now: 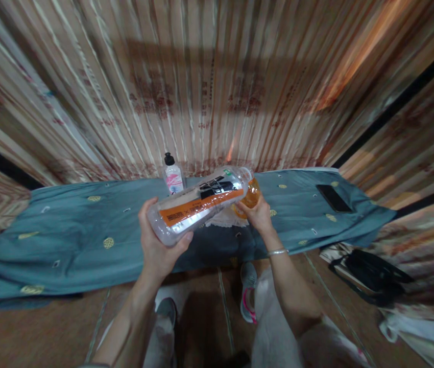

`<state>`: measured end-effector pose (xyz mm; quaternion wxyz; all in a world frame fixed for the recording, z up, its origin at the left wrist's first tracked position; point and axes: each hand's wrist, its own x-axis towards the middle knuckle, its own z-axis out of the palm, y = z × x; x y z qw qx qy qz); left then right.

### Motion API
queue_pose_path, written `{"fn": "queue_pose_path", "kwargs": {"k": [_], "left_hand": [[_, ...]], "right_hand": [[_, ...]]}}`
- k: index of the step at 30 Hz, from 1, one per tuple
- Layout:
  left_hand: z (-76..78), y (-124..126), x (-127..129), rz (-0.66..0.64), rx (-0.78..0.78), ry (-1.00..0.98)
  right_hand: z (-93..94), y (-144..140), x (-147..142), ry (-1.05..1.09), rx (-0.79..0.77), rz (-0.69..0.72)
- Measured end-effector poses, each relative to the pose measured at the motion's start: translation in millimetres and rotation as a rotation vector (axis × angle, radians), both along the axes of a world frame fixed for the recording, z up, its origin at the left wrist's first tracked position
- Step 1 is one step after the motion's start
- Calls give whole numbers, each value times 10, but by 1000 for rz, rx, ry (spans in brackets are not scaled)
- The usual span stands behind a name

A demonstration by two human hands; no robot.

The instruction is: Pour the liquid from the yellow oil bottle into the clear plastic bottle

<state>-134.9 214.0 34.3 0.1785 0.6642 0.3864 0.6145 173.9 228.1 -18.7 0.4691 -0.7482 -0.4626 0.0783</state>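
The left hand [159, 240] wraps its fingers around the base of a large clear plastic bottle with an orange label [199, 204], tipped over a small amber-filled glass [253, 197] gripped by the right hand [257, 214] above the teal-clothed surface [67, 235]; pouring well means tilting slowly with the mouth kept over the rim.

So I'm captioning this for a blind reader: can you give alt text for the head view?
The left hand tips a clear bottle toward an amber container held by the right hand, above a blue-green cloth.
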Motion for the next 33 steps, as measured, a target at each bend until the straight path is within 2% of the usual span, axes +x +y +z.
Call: {"fn": "queue_pose_path", "kwargs": {"k": [10, 26, 33], "left_hand": [[23, -5, -1, 8, 42, 18], [-23, 7, -18, -15, -21, -25], [3, -4, 0, -2, 51, 1]], "right_hand": [[46, -3, -29, -2, -67, -17], [-11, 9, 2, 12, 5, -3], [-30, 15, 7, -9, -15, -8]]}}
